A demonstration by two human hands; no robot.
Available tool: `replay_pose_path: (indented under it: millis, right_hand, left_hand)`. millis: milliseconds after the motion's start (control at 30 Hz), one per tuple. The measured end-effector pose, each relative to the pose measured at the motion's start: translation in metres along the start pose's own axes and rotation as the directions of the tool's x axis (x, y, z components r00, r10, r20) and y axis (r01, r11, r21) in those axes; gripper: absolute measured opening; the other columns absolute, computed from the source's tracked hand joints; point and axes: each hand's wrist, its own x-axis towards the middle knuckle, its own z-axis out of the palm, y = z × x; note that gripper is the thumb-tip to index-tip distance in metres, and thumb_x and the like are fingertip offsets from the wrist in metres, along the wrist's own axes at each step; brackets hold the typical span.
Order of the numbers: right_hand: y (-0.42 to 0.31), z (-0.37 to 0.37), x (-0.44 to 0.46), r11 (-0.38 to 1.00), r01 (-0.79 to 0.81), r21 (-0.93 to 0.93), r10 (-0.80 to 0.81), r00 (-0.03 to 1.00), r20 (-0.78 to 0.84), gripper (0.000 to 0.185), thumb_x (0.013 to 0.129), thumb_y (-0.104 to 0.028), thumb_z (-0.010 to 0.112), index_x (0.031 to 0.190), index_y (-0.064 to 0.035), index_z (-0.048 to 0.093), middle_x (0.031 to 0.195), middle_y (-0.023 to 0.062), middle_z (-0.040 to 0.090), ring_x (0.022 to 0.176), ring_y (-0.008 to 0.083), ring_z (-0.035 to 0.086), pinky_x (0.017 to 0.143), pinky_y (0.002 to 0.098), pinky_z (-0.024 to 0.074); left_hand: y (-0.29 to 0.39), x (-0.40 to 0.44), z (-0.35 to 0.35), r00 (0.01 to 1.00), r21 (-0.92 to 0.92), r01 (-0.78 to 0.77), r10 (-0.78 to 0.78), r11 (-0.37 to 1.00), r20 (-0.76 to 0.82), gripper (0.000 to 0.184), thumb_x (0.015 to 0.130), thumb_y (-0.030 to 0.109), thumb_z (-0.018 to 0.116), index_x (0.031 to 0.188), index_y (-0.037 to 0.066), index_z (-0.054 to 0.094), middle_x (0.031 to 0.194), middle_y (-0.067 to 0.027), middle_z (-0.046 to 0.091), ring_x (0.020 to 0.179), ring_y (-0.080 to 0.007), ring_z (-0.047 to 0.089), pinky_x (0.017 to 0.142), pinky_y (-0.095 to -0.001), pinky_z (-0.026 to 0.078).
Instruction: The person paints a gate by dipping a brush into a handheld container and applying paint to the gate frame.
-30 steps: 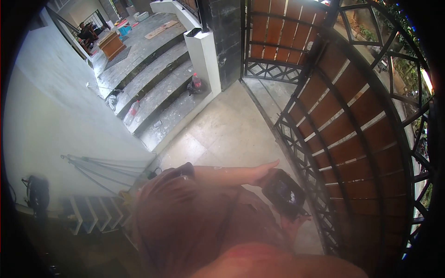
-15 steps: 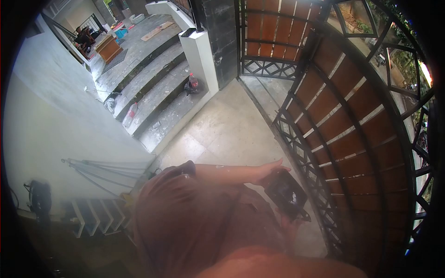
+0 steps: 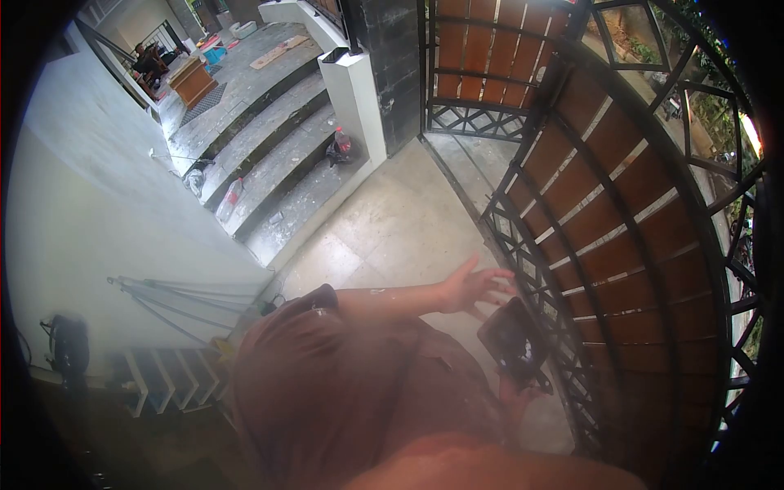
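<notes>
My left hand point(image 3: 474, 287) is open, its fingers spread just above the top edge of a dark, flat rectangular object point(image 3: 511, 333) with a shiny surface. Between palm and object a small gap shows. At the object's lower edge my right hand point(image 3: 519, 395) grips it, partly hidden and blurred. The object is tilted over the pale tiled floor, close to the gate's lower edge. What its surface shows is too small to tell.
A black metal gate with brown slats point(image 3: 621, 220) curves along the right. Grey steps point(image 3: 269, 147) with plastic bottles rise at the upper left beside a white pillar point(image 3: 355, 98). Grey rods point(image 3: 180, 294) lean at the left wall. A person point(image 3: 149, 61) sits far off.
My left hand has let go of the dark object and moved up off it, with its fingers spreading. The object has shifted slightly right, still in my right hand.
</notes>
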Motion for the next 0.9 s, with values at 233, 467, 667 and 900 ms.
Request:
replay_pose_path:
  millis: [233, 467, 667, 900]
  right_hand:
    - [0.001, -0.022, -0.005, 1.0, 0.026, 0.0, -0.026, 1.0, 0.002, 0.117, 0.063, -0.092, 0.049, 0.145, -0.0087, 0.037, 0.145, 0.0082, 0.042, 0.13, 0.0273, 0.037, 0.111, 0.0523, 0.0289]
    - [-0.011, -0.033, -0.023, 0.997, 0.07, -0.024, -0.07, 0.997, -0.013, 0.119, 0.062, -0.092, 0.049, 0.145, -0.0089, 0.037, 0.144, 0.0078, 0.042, 0.13, 0.0273, 0.037, 0.11, 0.0525, 0.0292]
    - [-0.026, -0.027, -0.017, 0.998, 0.05, -0.039, -0.049, 0.999, 0.01, 0.119, 0.061, -0.092, 0.05, 0.145, -0.0091, 0.037, 0.144, 0.0076, 0.042, 0.13, 0.0274, 0.037, 0.11, 0.0527, 0.0294]
    - [-0.047, 0.001, -0.025, 0.99, 0.1, -0.098, -0.124, 0.954, -0.272, 0.134, 0.036, -0.092, 0.062, 0.143, -0.0145, 0.042, 0.144, 0.0037, 0.044, 0.129, 0.027, 0.037, 0.102, 0.0567, 0.0308]
  left_hand:
    - [0.104, -0.054, 0.047, 0.366, 0.4, -0.898, 0.815, 0.183, 0.449, 0.097, 0.081, 0.087, 0.015, 0.148, 0.017, 0.025, 0.139, -0.0233, 0.044, 0.125, -0.0372, 0.048, 0.098, -0.0586, 0.04]
    - [0.202, -0.139, 0.207, -0.658, -0.103, -0.556, 0.362, -0.825, 0.661, 0.055, 0.098, 0.042, 0.05, 0.148, 0.032, 0.029, 0.155, 0.0007, 0.031, 0.143, -0.0225, 0.028, 0.107, -0.0588, 0.037]
    - [0.192, -0.149, 0.213, -0.632, -0.12, -0.612, 0.392, -0.782, 0.669, 0.052, 0.098, 0.036, 0.05, 0.146, 0.028, 0.03, 0.152, -0.0011, 0.034, 0.139, -0.0223, 0.033, 0.103, -0.0564, 0.04]
    - [0.164, -0.156, 0.218, -0.589, -0.134, -0.692, 0.447, -0.709, 0.673, 0.049, 0.098, 0.03, 0.049, 0.144, 0.025, 0.032, 0.149, -0.0032, 0.038, 0.133, -0.0222, 0.039, 0.099, -0.0535, 0.044]
